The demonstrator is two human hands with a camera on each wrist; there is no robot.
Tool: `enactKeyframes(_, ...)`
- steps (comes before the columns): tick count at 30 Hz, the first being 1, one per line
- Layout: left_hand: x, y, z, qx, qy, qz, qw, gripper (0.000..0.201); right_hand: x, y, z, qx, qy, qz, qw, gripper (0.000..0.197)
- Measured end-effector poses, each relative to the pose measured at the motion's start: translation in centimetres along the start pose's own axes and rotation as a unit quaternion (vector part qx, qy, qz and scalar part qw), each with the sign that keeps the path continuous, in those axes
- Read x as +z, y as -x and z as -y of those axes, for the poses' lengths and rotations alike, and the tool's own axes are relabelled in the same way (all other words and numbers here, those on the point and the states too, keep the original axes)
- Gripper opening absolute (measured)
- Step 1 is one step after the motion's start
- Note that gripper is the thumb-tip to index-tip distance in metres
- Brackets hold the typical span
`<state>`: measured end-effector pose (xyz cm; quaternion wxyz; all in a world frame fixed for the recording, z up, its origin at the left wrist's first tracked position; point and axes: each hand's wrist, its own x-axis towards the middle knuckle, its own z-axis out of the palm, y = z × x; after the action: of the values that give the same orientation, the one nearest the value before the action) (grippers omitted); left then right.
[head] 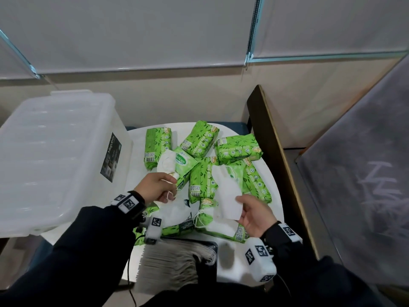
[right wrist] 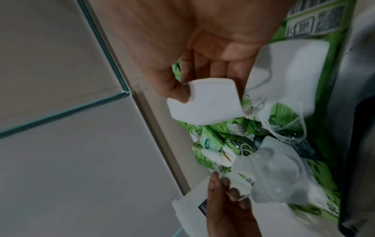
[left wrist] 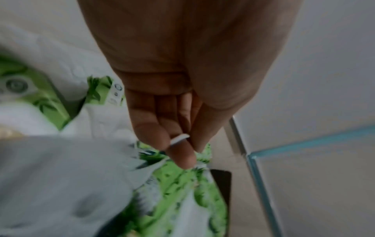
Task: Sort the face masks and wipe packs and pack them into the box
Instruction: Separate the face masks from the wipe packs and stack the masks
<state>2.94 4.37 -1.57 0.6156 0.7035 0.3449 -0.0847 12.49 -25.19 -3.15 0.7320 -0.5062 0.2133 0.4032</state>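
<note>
Several green wipe packs (head: 200, 138) lie jumbled on the small white table (head: 267, 185). My left hand (head: 171, 185) pinches the ear loop (left wrist: 179, 138) of a white face mask (head: 177, 210), which hangs blurred below the fingers. My right hand (head: 240, 209) holds another folded white mask (head: 225, 193) by its near edge between thumb and fingers (right wrist: 176, 89). More white masks lie on the packs, one at the back left (head: 167, 162) and one near the front (head: 221, 226). The translucent plastic box (head: 55, 151) stands at the left with its lid on.
A stack of grey paper sheets (head: 174, 260) lies at the table's near edge. A dark wooden board (head: 265, 134) stands upright along the right side of the table. A wall with blinds is close behind.
</note>
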Motion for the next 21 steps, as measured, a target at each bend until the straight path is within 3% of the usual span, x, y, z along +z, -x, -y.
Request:
enactKeyframes(5, 0.5, 2.9, -2.9, 0.049, 0.092, -0.062, 0.993, 0.016, 2.6, -0.3, -1.7, 0.022, 0.0, 0.005, 1.0, 0.027)
enactKeyframes(9, 1.5, 6.1, -6.4, 0.118, 0.103, -0.07, 0.985, 0.013, 4.2, -0.7, -2.4, 0.018, -0.027, -0.01, 0.999, 0.03)
enactKeyframes(15, 2.4, 11.4, -13.1, 0.231, 0.141, -0.026, 0.962, 0.016, 5.6, -1.9, -1.3, 0.033, -0.071, -0.046, 0.996, 0.016)
enactKeyframes(19, 2.0, 14.3, -17.0, 0.288, 0.239, 0.025, 0.927, 0.017, 6.8, -1.6, -0.8, 0.063, -0.06, -0.015, 0.996, 0.015)
enactKeyframes(21, 1.3, 14.4, -17.8, 0.291, 0.285, 0.035, 0.913, 0.019, 7.5, -1.3, -0.8, 0.071, -0.072, 0.033, 0.994, 0.011)
